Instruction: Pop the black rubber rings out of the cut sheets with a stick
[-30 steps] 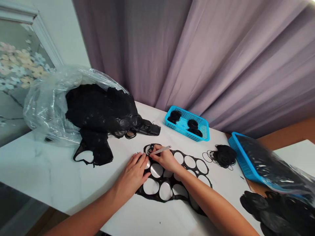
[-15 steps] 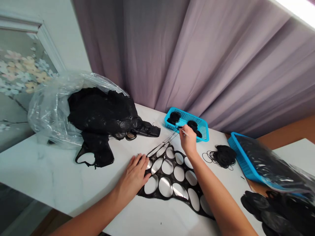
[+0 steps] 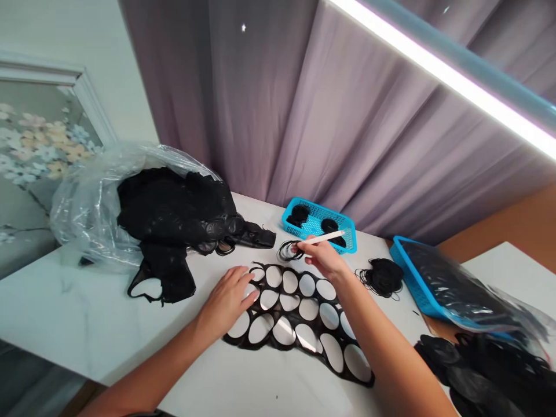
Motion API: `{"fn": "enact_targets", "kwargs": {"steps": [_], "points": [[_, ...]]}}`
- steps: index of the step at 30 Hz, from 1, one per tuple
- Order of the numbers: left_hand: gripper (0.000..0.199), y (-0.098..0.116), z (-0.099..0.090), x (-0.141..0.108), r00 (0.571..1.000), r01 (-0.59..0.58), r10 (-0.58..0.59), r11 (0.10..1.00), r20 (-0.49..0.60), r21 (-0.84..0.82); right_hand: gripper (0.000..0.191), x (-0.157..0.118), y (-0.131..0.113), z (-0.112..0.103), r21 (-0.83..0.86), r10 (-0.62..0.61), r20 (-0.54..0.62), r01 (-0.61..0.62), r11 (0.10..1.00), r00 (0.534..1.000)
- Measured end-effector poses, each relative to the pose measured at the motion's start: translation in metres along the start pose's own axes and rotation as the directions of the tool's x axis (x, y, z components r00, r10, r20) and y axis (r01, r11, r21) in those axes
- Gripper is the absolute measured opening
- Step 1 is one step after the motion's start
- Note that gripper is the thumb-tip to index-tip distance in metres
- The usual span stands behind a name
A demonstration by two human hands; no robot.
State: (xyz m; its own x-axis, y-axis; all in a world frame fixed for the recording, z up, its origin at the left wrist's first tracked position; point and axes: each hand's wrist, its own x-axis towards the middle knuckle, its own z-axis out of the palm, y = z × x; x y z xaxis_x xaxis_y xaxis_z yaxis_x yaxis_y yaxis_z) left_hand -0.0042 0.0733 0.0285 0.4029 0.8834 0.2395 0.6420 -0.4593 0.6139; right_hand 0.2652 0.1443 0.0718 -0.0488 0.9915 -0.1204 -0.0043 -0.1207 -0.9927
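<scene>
A black sheet with rows of round holes (image 3: 296,311) lies on the white table. My left hand (image 3: 228,299) rests flat on its left edge, fingers apart, holding nothing. Above the sheet's far edge, my right hand (image 3: 319,255) is closed round a white stick-like tool (image 3: 324,237), whose far end points to the right over a blue basket. At the fingertips of my right hand hang thin black loops (image 3: 288,251); how they are gripped is too small to tell.
The blue basket (image 3: 287,218) holds black coils. A clear plastic bag (image 3: 87,197) with black material (image 3: 174,205) lies at left. On the right are a loose black coil (image 3: 383,277), a larger blue basket (image 3: 419,292) with bagged black material, and a dark pile (image 3: 486,376).
My right hand has moved down and left from the small basket's edge. The sheet's far edge, drawn to a peak before, now lies flatter. Loose loops now show at my right fingertips.
</scene>
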Motion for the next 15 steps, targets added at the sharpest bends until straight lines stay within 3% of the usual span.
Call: {"fn": "enact_targets", "kwargs": {"steps": [3, 5, 12, 15], "points": [[0.035, 0.009, -0.013, 0.013, 0.998, 0.054, -0.049, 0.98, 0.03, -0.189, 0.041, -0.017, 0.0, 0.021, 0.284, 0.104, 0.239, -0.172, 0.943, 0.965], [0.038, 0.017, -0.017, 0.02, 0.994, 0.098, -0.079, 0.941, 0.069, -0.323, 0.042, -0.028, -0.003, 0.032, 0.344, 0.102, 0.326, -0.218, 0.913, 0.94], [0.048, 0.04, -0.015, 0.024, 0.967, 0.24, -0.136, 0.762, 0.214, -0.601, 0.041, -0.063, -0.012, 0.045, 0.437, 0.158, 0.452, -0.372, 0.819, 0.878], [0.041, 0.05, -0.017, 0.019, 0.921, 0.343, -0.049, 0.573, 0.387, -0.745, 0.034, -0.078, -0.008, 0.039, 0.505, 0.157, 0.469, -0.41, 0.759, 0.869]]}}
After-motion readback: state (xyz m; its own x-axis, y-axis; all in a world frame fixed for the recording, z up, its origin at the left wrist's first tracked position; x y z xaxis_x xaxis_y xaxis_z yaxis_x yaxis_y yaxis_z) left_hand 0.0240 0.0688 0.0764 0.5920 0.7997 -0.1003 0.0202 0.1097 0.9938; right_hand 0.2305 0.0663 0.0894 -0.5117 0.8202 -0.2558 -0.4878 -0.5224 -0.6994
